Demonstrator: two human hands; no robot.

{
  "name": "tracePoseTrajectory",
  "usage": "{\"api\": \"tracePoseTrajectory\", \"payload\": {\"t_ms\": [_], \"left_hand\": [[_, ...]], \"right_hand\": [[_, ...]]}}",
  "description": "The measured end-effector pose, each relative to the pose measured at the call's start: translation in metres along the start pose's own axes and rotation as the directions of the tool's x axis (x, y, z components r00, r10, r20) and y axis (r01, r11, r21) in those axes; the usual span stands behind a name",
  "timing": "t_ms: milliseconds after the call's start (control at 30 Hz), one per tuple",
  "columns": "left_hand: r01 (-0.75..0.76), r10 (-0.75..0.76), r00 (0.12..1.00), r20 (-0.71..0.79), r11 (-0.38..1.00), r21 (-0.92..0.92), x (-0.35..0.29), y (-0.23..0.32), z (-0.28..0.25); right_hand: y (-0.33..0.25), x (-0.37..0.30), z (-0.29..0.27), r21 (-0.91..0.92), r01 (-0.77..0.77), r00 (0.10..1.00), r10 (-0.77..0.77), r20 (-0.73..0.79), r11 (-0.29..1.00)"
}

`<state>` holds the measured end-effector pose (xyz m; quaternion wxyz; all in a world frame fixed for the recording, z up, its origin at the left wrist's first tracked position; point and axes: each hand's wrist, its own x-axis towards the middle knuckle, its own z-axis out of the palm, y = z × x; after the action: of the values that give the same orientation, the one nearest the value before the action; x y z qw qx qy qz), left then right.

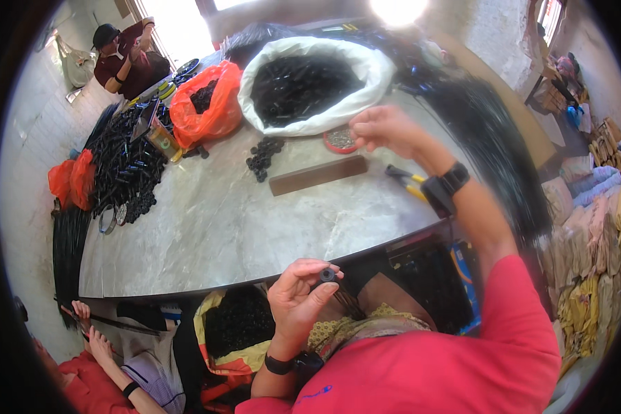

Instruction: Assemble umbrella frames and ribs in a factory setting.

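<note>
Low in front of me, my left hand [298, 298] pinches a small round black plastic cap [328, 275] between thumb and fingers, its hollow end facing up. Across the table my right hand [388, 131] is raised with its fingertips drawn together. Whatever they hold, if anything, is too small to make out. Right beside those fingertips sits a shallow red dish [339, 151] of small silvery metal pieces. A brown bar [317, 175] lies nearer me, and a loose cluster of black caps [260, 164] is to its left. Yellow-handled pliers [408, 182] rest by my right wrist.
A white sack [386, 70] and a red plastic bag [221, 121] hold black parts. More black parts [127, 155] are heaped at left. Long black rods [493, 131] line the right side. An open sack [201, 324] stands below. One person [90, 386] sits left, another [127, 58] farther back.
</note>
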<state>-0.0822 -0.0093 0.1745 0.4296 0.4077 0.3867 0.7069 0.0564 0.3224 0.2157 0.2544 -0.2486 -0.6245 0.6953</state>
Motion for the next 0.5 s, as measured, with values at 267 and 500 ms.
{"api": "tracePoseTrajectory", "payload": {"t_ms": [267,500], "left_hand": [[-0.021,0.021,1.000,0.016,1.000,0.015,-0.003,-0.001,0.012],[-0.028,0.029,0.999,-0.028,0.999,0.046,-0.007,0.000,0.017]], "right_hand": [[0.012,-0.075,0.033,0.496,0.064,0.967,-0.176,0.183,0.866],[0.021,-0.109,0.061,0.587,0.014,0.951,-0.191,0.242,0.810]]}}
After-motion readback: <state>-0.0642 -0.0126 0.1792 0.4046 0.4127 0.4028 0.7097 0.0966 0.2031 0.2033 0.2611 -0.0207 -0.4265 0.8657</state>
